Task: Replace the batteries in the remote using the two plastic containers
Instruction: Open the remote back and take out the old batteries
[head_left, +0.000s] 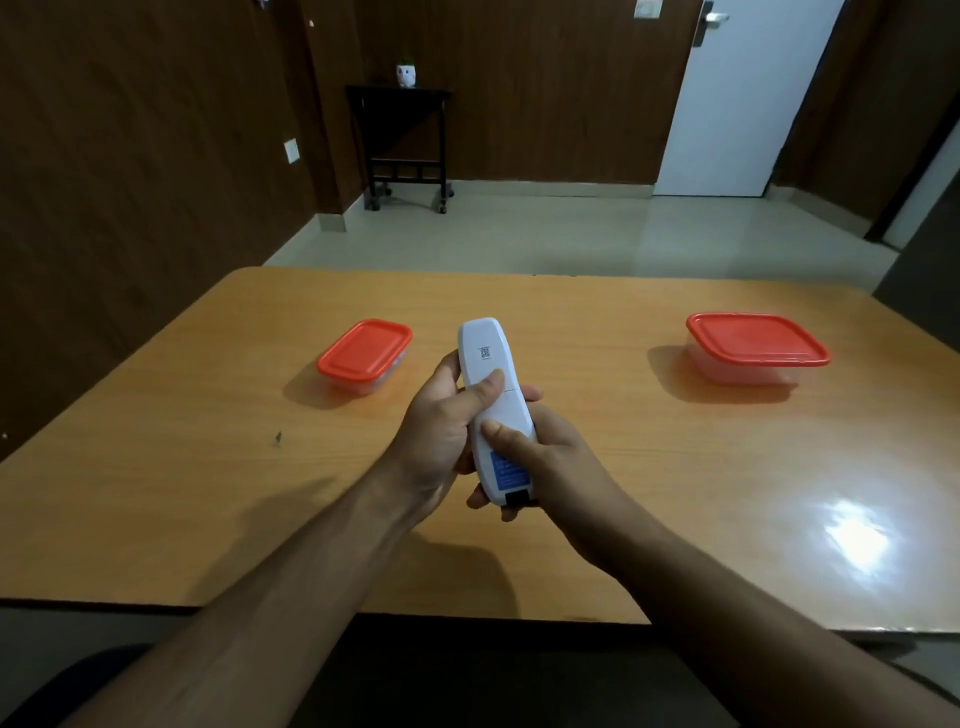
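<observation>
Held back-side up above the middle of a glossy, orange-brown wood-grain table (597, 322): a slim white plastic remote (496, 410), rounded at the far end, with a small printed code near the top, a blue label low on its back and a dark patch at the near end. Gripped from the left by the left hand (441, 431), fingers curled under the body, thumb pressed flat across the back just above a seam line. Clasped lower down by the right hand (550, 457), thumb laid on the back below the seam, fingers wrapped beneath, their tips showing past the near end. Set on the table to the left, a small clear plastic container (363, 356) with a rounded-rectangle red lid, closed. Well apart on the right, a larger clear container (753, 348) under a matching red lid, also closed. Contents of both impossible to make out. Bright glare on the tabletop at right
</observation>
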